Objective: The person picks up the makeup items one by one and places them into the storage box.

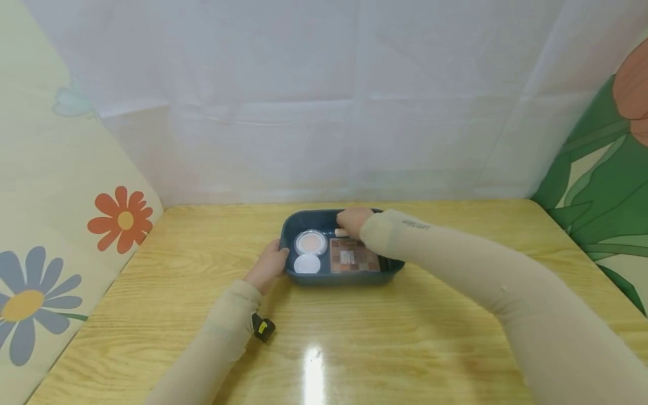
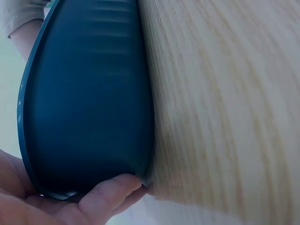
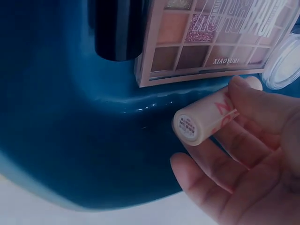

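Observation:
A dark blue plastic basin stands on the wooden table. At its left end my left hand grips the wall, with the thumb over the rim and the fingers outside. Inside the basin, my right hand pinches a short pale lipstick-like tube with red lettering, near the back wall. An eyeshadow palette with a clear cover lies in the basin beside that hand. Left of it are a round powder compact and a white disc. A black cylinder lies beside the palette.
The yellow wood-grain table stretches around the basin. White cloth hangs behind it, and flower-patterned panels flank both sides. A black strap device sits on the left wrist.

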`<state>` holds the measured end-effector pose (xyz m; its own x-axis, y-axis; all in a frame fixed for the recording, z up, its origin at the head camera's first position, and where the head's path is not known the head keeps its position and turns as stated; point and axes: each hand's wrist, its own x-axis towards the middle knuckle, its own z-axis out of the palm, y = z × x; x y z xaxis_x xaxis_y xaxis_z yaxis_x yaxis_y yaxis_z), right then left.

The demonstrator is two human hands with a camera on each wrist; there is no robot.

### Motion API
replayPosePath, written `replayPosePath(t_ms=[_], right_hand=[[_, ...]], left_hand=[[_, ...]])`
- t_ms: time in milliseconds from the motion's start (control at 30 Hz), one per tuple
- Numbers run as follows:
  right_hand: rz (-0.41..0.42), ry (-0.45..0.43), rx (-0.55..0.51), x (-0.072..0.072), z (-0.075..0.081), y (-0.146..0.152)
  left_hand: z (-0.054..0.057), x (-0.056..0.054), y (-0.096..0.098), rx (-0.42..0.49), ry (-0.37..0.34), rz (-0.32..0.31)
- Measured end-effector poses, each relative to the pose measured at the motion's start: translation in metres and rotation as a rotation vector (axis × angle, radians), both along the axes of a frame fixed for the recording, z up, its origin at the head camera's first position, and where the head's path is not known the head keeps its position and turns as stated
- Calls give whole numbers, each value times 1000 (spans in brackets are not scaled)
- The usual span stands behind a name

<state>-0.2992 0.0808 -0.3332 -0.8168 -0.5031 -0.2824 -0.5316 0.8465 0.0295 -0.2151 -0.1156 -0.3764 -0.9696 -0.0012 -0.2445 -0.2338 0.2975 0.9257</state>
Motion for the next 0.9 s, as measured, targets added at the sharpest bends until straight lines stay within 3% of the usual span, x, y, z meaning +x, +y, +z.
replayPosePath(t_ms=[433,567,767,900], right_hand=[[55,26,110,-7,-18,-6],[35,-33,87,-11,-19,-3],[11,-157,-2,-9,-5,11],[20,-190,-47,-3,9,24]], left_hand=[[1,0,0,0,9,-7],[0,-2,-1,10,-4,-9],[1,-6,-1,23,-39,-31],[4,-8,1,3,-44,-38]])
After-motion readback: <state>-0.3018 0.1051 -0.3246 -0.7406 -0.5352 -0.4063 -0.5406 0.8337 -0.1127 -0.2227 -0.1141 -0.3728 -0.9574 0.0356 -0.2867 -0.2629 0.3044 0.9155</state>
